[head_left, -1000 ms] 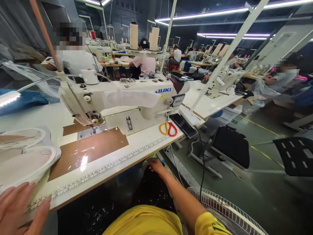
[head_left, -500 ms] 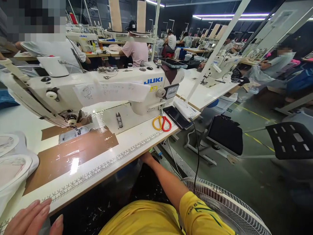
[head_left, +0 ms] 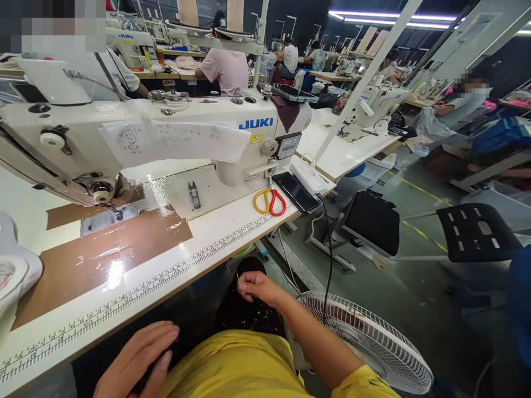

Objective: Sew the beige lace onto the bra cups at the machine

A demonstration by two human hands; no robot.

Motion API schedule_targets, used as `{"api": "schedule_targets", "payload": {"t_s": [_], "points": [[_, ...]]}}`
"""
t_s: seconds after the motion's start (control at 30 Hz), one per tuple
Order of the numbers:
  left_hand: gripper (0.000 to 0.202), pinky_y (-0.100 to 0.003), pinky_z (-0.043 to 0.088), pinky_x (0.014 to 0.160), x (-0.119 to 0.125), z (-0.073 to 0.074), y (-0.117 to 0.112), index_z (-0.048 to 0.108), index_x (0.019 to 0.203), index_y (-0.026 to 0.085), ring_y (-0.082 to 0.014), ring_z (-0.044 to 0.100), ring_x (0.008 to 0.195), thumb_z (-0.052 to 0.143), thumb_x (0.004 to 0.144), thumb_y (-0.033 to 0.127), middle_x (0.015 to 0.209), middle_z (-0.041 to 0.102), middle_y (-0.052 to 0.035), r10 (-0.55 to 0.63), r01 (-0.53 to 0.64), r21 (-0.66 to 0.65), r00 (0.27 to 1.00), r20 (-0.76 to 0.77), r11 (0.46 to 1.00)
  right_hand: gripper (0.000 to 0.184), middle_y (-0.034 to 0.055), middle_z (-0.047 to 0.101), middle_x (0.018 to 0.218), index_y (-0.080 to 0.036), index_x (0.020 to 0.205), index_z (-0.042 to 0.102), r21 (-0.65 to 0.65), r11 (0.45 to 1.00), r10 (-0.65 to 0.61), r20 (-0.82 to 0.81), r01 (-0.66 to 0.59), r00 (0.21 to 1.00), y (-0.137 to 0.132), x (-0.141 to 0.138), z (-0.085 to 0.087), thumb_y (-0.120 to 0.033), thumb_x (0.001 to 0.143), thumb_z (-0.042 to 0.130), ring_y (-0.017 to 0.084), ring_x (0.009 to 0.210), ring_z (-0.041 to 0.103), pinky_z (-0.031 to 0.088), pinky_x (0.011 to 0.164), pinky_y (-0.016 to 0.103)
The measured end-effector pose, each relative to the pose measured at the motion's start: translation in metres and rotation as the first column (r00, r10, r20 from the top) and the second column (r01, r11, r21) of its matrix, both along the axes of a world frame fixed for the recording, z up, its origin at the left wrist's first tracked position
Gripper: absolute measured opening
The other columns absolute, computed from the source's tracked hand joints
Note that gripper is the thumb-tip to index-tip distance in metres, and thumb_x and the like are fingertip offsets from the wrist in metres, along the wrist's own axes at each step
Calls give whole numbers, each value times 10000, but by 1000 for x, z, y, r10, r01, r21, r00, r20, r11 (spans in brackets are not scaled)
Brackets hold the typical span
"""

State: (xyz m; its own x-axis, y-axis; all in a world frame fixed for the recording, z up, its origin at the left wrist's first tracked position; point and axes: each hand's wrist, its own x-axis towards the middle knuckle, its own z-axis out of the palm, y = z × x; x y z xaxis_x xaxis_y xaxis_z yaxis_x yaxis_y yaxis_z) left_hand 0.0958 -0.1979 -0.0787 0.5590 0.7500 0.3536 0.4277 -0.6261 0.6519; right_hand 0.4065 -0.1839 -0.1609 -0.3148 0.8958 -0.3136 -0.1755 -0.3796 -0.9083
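Over the dark trousers, my right hand (head_left: 256, 286) is closed in a pinch. A short, thin, light-coloured strand (head_left: 238, 275) sticks up at its fingertips; its kind is too small to make out. My left hand (head_left: 139, 354) hovers over the lap, just off the table's front edge, fingers stretched and holding nothing visible. Behind the edge stands a white sewing machine (head_left: 182, 119) with a handwritten paper (head_left: 174, 145) on its arm. Thread snips (head_left: 194, 194) rest on the machine bed. Scissors with yellow and red handles (head_left: 269, 202) lie on the table near the right end.
A phone (head_left: 296, 192) with a cable lies beside a white box (head_left: 307, 176). White hooped fabric (head_left: 20, 271) sits at the left. A floor fan (head_left: 369, 340) stands to my right, near a black chair (head_left: 372, 224). Several people work at machines beyond.
My right hand has come up from beneath the table edge, now showing a pinch over the lap. My left hand has moved off the tabletop, rightward to the lap. The view has shifted slightly.
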Motion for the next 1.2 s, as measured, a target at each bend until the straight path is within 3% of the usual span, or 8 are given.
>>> {"api": "schedule_targets", "payload": {"t_s": [0.2, 0.37, 0.47, 0.67, 0.87, 1.0, 1.13, 1.2], "points": [[362, -272, 506, 905, 47, 26, 18, 586, 1223, 320, -225, 580, 1105, 579, 862, 307, 1287, 568, -35, 82, -15, -478, 989, 120, 878, 443, -33, 515, 617, -150, 715, 536, 104, 983, 167, -166, -151, 972, -1, -28, 64, -556, 699, 712, 61, 497, 443, 340, 481, 207], [182, -299, 493, 822, 73, 60, 47, 727, 846, 226, -202, 590, 885, 604, 844, 360, 924, 628, -48, 115, 140, -612, 927, 358, 778, 392, -51, 473, 604, -154, 710, 524, 195, 966, 207, -179, -172, 962, 12, -62, 109, -507, 751, 689, 44, 480, 404, 301, 455, 185], [231, -287, 474, 729, 66, 80, 68, 712, 686, 190, -167, 544, 769, 648, 809, 375, 836, 585, -36, 198, 168, -657, 873, 445, 735, 361, -51, 478, 567, -153, 735, 559, 255, 956, 163, -39, -148, 986, 30, -73, 137, -499, 781, 654, 57, 473, 417, 316, 447, 187], [206, -250, 416, 687, 34, 108, 109, 764, 783, 203, -140, 502, 801, 789, 670, 374, 1043, 622, -46, 404, 47, -694, 784, 471, 719, 276, -69, 455, 528, -165, 924, 649, 444, 895, -95, 114, 35, 989, 81, -72, 180, -417, 811, 638, 61, 472, 395, 309, 449, 184], [186, -313, 418, 893, 23, 109, 131, 758, 750, 168, -232, 513, 1061, 761, 714, 351, 1133, 601, -81, 376, 122, -664, 743, 554, 738, 296, -39, 522, 523, -151, 814, 676, 408, 897, 119, 139, -167, 983, 113, -109, 192, -443, 764, 667, 77, 460, 447, 328, 429, 197], [195, -327, 440, 871, 18, 105, 140, 740, 757, 144, -213, 560, 973, 745, 734, 338, 1146, 602, -88, 393, 175, -681, 704, 591, 712, 342, -27, 547, 525, -148, 641, 623, 348, 931, 94, 57, -108, 994, 124, -130, 189, -474, 702, 710, 59, 414, 423, 289, 392, 193], [275, -385, 466, 892, 15, 106, 144, 714, 942, 154, -218, 614, 904, 713, 767, 367, 1034, 664, -95, 408, 269, -721, 676, 614, 639, 347, -57, 490, 462, -156, 664, 600, 342, 938, 80, -39, -62, 996, 130, -138, 183, -484, 712, 703, 57, 405, 391, 279, 406, 189], [335, -402, 473, 893, 14, 105, 144, 667, 1065, 183, -224, 637, 904, 633, 828, 416, 1025, 673, -90, 397, 372, -754, 677, 620, 542, 333, -67, 484, 472, -164, 689, 587, 334, 943, 33, -93, 0, 995, 133, -140, 180, -475, 716, 703, 55, 417, 382, 286, 421, 186]]}}
